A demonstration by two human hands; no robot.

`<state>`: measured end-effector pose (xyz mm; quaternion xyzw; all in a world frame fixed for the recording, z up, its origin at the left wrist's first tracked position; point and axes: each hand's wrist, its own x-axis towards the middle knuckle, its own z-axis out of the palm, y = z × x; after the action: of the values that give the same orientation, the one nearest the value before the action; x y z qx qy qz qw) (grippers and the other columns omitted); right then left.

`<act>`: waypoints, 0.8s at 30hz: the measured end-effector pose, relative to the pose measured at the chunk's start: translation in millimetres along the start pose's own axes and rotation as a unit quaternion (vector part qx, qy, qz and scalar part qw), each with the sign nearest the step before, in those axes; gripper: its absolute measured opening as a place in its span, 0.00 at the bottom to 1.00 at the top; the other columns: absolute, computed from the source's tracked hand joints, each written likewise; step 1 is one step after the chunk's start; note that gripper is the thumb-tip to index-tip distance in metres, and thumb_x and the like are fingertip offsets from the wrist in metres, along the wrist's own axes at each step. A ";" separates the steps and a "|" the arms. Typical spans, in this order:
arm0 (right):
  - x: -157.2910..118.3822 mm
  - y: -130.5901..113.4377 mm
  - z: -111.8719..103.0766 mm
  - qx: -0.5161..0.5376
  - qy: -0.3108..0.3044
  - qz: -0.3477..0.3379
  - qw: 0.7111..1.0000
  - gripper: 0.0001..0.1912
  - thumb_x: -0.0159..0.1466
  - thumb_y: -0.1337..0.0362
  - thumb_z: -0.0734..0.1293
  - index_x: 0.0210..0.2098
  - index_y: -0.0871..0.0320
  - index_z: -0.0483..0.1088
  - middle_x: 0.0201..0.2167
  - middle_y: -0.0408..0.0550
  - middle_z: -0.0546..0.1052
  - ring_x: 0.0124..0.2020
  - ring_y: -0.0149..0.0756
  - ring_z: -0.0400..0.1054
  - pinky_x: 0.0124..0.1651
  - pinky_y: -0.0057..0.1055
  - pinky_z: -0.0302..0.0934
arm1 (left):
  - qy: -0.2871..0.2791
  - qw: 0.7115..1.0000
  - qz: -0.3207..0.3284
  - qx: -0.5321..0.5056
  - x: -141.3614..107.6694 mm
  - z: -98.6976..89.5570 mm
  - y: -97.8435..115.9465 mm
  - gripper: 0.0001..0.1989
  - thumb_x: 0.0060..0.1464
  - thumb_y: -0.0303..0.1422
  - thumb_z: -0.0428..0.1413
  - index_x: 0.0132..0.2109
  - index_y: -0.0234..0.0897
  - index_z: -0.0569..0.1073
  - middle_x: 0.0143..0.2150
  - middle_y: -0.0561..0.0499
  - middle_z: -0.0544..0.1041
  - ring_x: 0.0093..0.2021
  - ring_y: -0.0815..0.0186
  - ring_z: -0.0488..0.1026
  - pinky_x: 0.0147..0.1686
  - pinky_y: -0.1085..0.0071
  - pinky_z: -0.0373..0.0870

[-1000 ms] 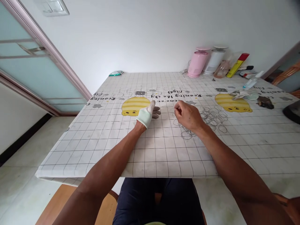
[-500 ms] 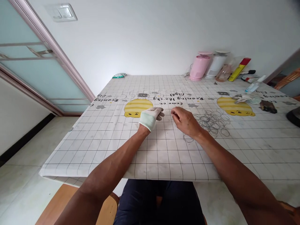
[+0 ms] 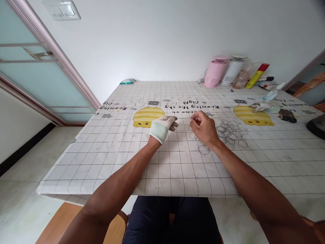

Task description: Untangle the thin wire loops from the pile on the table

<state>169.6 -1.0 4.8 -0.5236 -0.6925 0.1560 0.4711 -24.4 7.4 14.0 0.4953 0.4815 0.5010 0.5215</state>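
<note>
My left hand [image 3: 164, 127], in a white and pale green glove, is pinched on a thin wire loop [image 3: 183, 118] above the table. To its right, my bare right hand [image 3: 203, 127] has thumb and fingertips pressed together on the other side of the same thin loop. A loose pile of thin dark wire rings [image 3: 231, 132] lies on the checked tablecloth [image 3: 175, 169], just right of my right hand and partly behind it. Faint rings lie in a row on the cloth beyond my hands.
At the back right stand a pink device [image 3: 215, 73], a white device [image 3: 232, 71], a bottle [image 3: 240, 79] and a yellow-red box [image 3: 257, 76]. A crumpled glove [image 3: 264, 106] and a dark object [image 3: 287, 116] lie right. A green packet [image 3: 127, 81] sits back left.
My right hand has moved slightly right, away from the left, and its fingers have turned upward. The thin loop between the hands now shows. The view has shifted a little.
</note>
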 end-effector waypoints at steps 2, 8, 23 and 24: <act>1.0 0.6 0.3 0.027 0.002 0.025 0.999 0.03 0.67 0.63 0.67 0.37 0.53 0.68 0.26 0.42 0.76 0.22 0.32 0.68 0.23 0.30 0.61 | 0.010 1.000 -0.004 0.017 -0.4 0.9 0.7 0.11 0.60 0.37 0.60 0.40 0.34 0.82 0.32 0.47 0.82 0.28 0.68 0.74 0.35 0.71 0.73; 4.3 2.6 0.1 0.139 0.006 0.086 0.987 0.04 0.67 0.61 0.67 0.38 0.53 0.67 0.27 0.44 0.76 0.21 0.33 0.69 0.18 0.29 0.62 | 0.025 0.999 0.000 0.026 -0.5 0.1 1.8 0.11 0.60 0.38 0.59 0.39 0.36 0.82 0.33 0.47 0.83 0.29 0.66 0.74 0.37 0.69 0.73; -2.7 -3.3 8.9 0.130 -0.024 0.120 0.984 0.07 0.66 0.60 0.69 0.35 0.53 0.67 0.24 0.43 0.77 0.16 0.32 0.68 0.15 0.28 0.60 | -0.073 0.849 0.308 0.422 -3.5 10.8 -4.1 0.08 0.54 0.28 0.62 0.42 0.39 0.81 0.63 0.40 0.75 0.60 0.45 0.70 0.61 0.51 0.62; -2.9 -3.9 9.2 0.151 -0.039 0.124 0.980 0.08 0.66 0.59 0.69 0.35 0.54 0.67 0.24 0.44 0.77 0.16 0.32 0.68 0.15 0.28 0.60 | -0.082 0.849 0.308 0.423 -1.8 12.3 -5.0 0.04 0.54 0.28 0.62 0.38 0.39 0.81 0.61 0.40 0.77 0.59 0.45 0.70 0.60 0.51 0.63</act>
<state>159.9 -2.6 1.5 -0.5216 -0.6084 0.3367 0.4944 -12.0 5.2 9.6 0.8297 0.4253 0.3416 0.1185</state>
